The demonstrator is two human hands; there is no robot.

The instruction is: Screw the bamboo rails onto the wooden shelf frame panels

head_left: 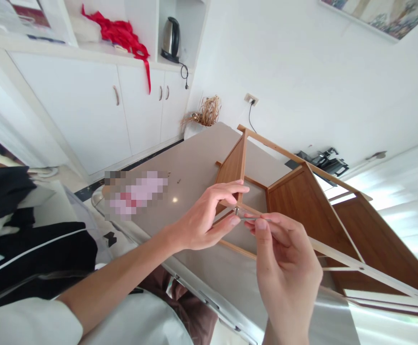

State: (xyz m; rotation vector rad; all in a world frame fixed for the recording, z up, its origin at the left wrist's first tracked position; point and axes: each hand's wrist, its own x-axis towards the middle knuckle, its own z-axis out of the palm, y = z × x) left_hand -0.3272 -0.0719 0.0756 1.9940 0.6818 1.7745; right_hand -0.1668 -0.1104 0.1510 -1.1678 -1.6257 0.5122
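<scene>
A wooden shelf frame (pixel 295 211) with brown panels lies on its side on the table. A small metal screw (pixel 236 210) stands at the near end of its pale rail (pixel 341 256). In my right hand (pixel 288 268), a thin metal hex key (pixel 250 219) is pinched between thumb and fingers, its end beside the screw. My left hand (pixel 209 215) is open around the screw, fingers stretched above it near the frame's corner and thumb below, close to the key's tip. Whether the key sits in the screw head cannot be made out.
The grey table (pixel 194 167) bears small metal parts (pixel 179 181) and a blurred pinkish item (pixel 139 194) at its left end. White cabinets (pixel 86 105) stand behind, with a kettle (pixel 171 38) and red ribbon (pixel 122 33). Dark clothing (pixel 43 254) lies at the left.
</scene>
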